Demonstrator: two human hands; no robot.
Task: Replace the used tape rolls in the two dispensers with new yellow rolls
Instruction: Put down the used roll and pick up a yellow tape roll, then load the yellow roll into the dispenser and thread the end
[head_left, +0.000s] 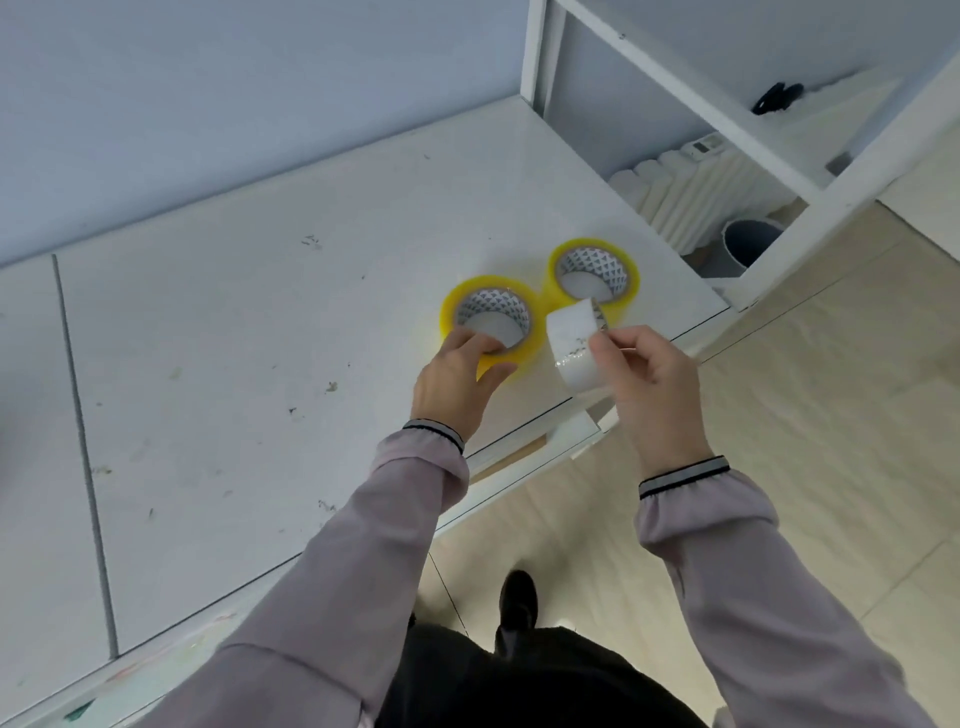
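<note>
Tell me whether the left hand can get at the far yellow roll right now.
Probably not at once: the left hand is gripping the near yellow roll. The far roll lies just beyond, uncovered.

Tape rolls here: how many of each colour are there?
Yellow tape rolls: 2, one under the left hand at, one behind it at, both on the table.
White tape roll: 1, in the right hand.
Total: 3

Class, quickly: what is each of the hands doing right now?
Left hand: closed on the nearer yellow roll, on the table.
Right hand: holding the white roll.
</note>
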